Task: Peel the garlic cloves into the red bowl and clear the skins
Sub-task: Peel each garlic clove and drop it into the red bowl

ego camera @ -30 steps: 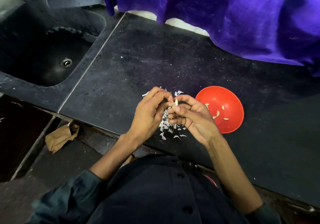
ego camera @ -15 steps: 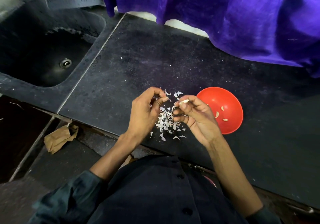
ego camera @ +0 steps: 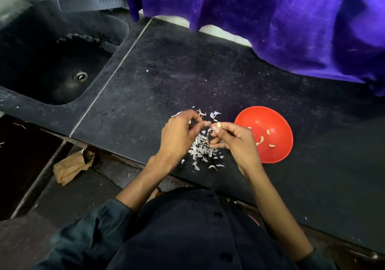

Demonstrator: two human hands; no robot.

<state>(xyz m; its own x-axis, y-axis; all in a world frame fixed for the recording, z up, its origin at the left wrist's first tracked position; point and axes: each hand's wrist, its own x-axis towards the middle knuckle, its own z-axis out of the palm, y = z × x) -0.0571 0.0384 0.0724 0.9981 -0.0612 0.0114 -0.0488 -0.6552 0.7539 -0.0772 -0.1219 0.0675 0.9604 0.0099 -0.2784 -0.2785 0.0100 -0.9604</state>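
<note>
My right hand pinches a small pale garlic clove between thumb and forefinger, just left of the red bowl. The bowl sits on the dark counter and holds several peeled cloves. My left hand hovers close beside the clove, its fingers curled with the fingertips nearly meeting the right hand's; whether it holds a bit of skin cannot be told. A heap of white garlic skins lies on the counter under and between both hands.
A black sink with a drain is sunk into the counter at the left. Purple cloth hangs over the counter's far side. A crumpled brown paper bag lies on the floor below the counter's front edge.
The hands came apart and then drew near again; the clove now sticks up from my right fingertips. More of the skin heap shows between the hands.
</note>
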